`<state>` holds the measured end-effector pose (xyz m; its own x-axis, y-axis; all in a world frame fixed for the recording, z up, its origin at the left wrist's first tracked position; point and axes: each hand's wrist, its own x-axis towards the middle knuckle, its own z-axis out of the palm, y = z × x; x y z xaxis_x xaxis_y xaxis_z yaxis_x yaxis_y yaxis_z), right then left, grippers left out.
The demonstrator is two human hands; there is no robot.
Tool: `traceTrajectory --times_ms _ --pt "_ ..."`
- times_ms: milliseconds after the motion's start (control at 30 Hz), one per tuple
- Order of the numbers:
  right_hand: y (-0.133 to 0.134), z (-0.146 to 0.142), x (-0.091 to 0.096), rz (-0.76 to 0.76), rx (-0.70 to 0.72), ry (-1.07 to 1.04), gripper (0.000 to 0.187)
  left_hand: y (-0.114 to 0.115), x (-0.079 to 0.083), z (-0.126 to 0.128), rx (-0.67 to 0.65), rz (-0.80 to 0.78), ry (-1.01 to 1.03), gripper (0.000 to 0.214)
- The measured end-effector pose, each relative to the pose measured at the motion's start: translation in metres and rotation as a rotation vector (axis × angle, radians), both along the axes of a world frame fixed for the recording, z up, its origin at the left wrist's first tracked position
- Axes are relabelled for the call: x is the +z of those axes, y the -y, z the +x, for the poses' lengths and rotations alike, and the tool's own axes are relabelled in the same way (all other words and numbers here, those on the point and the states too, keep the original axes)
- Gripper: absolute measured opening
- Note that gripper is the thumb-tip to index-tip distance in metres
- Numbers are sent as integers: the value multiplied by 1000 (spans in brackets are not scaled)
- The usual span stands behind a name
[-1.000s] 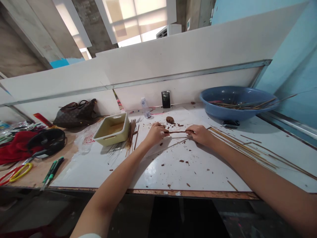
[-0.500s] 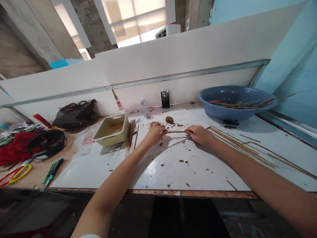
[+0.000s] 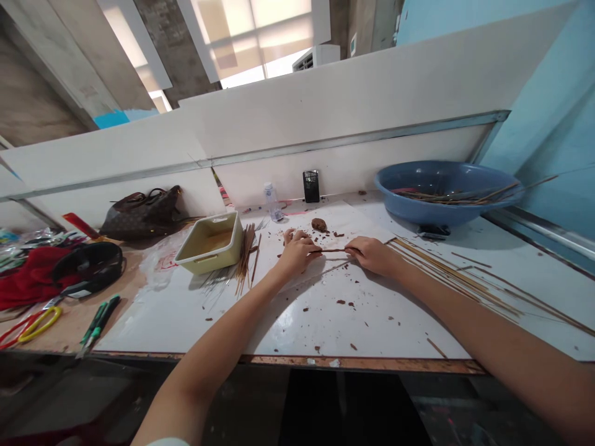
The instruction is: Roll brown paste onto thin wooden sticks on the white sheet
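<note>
Both my hands rest on the white table (image 3: 288, 310), each pinching one end of a thin stick coated with brown paste (image 3: 333, 250). My left hand (image 3: 297, 251) has its fingers curled on the stick's left end. My right hand (image 3: 372, 254) grips the right end. A small lump of brown paste (image 3: 318, 224) lies just beyond the hands, with brown crumbs scattered around it.
A cream tray (image 3: 211, 241) sits left of a bundle of sticks (image 3: 245, 254). A blue basin (image 3: 441, 192) with sticks stands at the back right, bare sticks (image 3: 465, 279) beside it. A bottle (image 3: 272, 201), phone (image 3: 311, 186), bag (image 3: 142, 214), scissors (image 3: 32, 325) lie further off.
My left hand has shifted slightly right along the stick, so the gap between the hands is shorter. The right hand has barely moved.
</note>
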<state>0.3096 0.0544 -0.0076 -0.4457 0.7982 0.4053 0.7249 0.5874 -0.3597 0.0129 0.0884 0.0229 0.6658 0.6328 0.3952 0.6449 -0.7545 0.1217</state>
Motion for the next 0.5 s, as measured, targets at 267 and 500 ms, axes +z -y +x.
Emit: traceTrajectory --times_ms 267,500 --pt "0 1 -1 44 10 -6 26 -1 -6 3 6 16 51 28" --pt "1 -1 1 55 27 -33 25 4 -1 3 18 46 29 22"
